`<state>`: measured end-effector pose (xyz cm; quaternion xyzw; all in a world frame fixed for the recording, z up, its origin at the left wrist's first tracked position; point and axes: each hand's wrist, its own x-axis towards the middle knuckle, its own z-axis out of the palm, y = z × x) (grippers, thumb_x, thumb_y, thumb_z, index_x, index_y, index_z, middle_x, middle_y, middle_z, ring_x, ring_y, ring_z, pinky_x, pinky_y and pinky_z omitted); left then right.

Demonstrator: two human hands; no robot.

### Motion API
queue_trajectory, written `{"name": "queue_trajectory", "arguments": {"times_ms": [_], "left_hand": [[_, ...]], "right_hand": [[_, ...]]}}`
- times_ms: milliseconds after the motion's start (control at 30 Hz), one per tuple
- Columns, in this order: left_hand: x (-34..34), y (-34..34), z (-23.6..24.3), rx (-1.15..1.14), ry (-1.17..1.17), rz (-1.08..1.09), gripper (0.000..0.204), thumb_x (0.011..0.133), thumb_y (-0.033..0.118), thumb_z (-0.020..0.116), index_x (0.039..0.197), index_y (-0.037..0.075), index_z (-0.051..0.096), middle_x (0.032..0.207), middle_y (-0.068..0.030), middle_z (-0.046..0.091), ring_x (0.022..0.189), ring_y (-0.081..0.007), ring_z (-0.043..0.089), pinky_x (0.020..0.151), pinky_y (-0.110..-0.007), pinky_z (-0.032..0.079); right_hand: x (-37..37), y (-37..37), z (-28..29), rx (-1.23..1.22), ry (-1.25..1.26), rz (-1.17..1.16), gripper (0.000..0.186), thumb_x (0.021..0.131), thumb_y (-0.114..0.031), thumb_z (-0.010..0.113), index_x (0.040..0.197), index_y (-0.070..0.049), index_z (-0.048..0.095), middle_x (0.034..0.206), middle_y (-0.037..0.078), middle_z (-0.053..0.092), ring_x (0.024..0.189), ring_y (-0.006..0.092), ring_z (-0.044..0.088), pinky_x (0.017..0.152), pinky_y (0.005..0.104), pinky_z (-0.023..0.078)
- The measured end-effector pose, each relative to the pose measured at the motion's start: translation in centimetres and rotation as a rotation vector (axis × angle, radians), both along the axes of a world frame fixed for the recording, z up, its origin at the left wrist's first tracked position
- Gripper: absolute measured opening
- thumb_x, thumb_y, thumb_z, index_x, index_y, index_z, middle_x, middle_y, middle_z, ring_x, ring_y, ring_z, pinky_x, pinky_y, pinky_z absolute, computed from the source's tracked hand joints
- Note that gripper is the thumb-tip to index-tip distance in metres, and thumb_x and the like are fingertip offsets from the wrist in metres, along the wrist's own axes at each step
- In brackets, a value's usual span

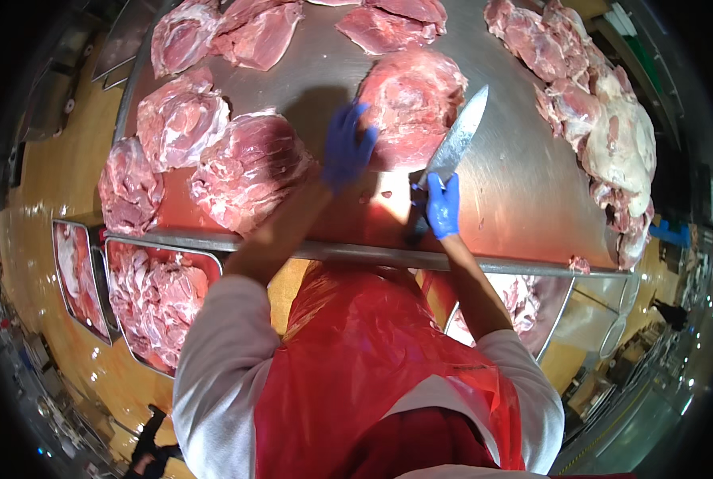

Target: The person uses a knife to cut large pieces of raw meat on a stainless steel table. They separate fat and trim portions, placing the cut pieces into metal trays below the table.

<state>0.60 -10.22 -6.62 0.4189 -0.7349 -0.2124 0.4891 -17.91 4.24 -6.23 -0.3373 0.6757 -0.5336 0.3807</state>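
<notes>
My right hand (442,206), in a blue glove, is closed round the handle of a large knife (456,142). Its wide blade points away and to the right, along the right edge of a big pink slab of raw meat (411,100). My left hand (348,148), also gloved in blue, is at the slab's left edge with its fingers stretched out. Whether the fingers press on the meat or only lie beside it I cannot tell. Left of that hand rests another large cut of raw meat (248,168). Small red scraps lie on the metal table (508,191) near the slab.
More cuts of meat (182,118) lie along the table's left and far sides. Fat-covered pieces (620,140) line the right edge. Below the front edge stand a metal tub of trimmings (156,303), a narrower tray (81,275) and another meat-filled tub (524,303).
</notes>
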Motion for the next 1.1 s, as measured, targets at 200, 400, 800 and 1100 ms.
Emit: {"name": "queue_trajectory", "arguments": {"times_ms": [200, 400, 800, 1100], "left_hand": [[4.6, 10.5, -2.0, 0.539, 0.206, 0.187, 0.020, 0.093, 0.014, 0.064, 0.109, 0.002, 0.063, 0.098, -0.0115, 0.066, 0.089, -0.0185, 0.063, 0.082, -0.033, 0.050], [5.3, 12.8, 0.5, 0.478, 0.171, 0.379, 0.010, 0.091, 0.010, 0.066, 0.096, 0.002, 0.066, 0.079, -0.0016, 0.063, 0.071, -0.0086, 0.056, 0.067, -0.027, 0.049], [4.8, 14.5, -0.3, 0.686, 0.430, 0.268, 0.015, 0.091, 0.011, 0.067, 0.104, 0.004, 0.062, 0.081, -0.0013, 0.060, 0.070, -0.0083, 0.055, 0.061, -0.025, 0.047], [-3.6, 8.6, -0.1, 1.034, 0.754, 0.362, 0.017, 0.085, 0.006, 0.065, 0.099, 0.005, 0.055, 0.081, -0.0063, 0.058, 0.059, -0.0150, 0.056, 0.051, -0.029, 0.048]], "right_hand": [[-0.7, -0.2, 3.0, 0.062, 0.348, 0.372, 0.027, 0.098, -0.018, 0.055, 0.114, 0.002, 0.051, 0.095, 0.018, 0.069, 0.088, 0.0307, 0.067, 0.078, 0.0378, 0.052], [4.5, -4.4, 5.6, 0.089, 1.082, 1.018, 0.041, 0.093, -0.009, 0.049, 0.133, -0.001, 0.052, 0.136, 0.028, 0.049, 0.124, 0.0325, 0.054, 0.094, 0.0338, 0.047], [-1.1, 5.8, 1.1, 0.187, 0.675, 0.921, 0.073, 0.090, -0.003, 0.045, 0.157, -0.014, 0.017, 0.092, 0.025, 0.067, 0.079, 0.0407, 0.066, 0.071, 0.0486, 0.053], [-4.4, 4.5, 12.4, -0.052, 0.634, 0.494, 0.067, 0.095, -0.006, 0.047, 0.156, -0.011, 0.018, 0.085, 0.025, 0.065, 0.073, 0.0454, 0.064, 0.062, 0.0497, 0.048]]}}
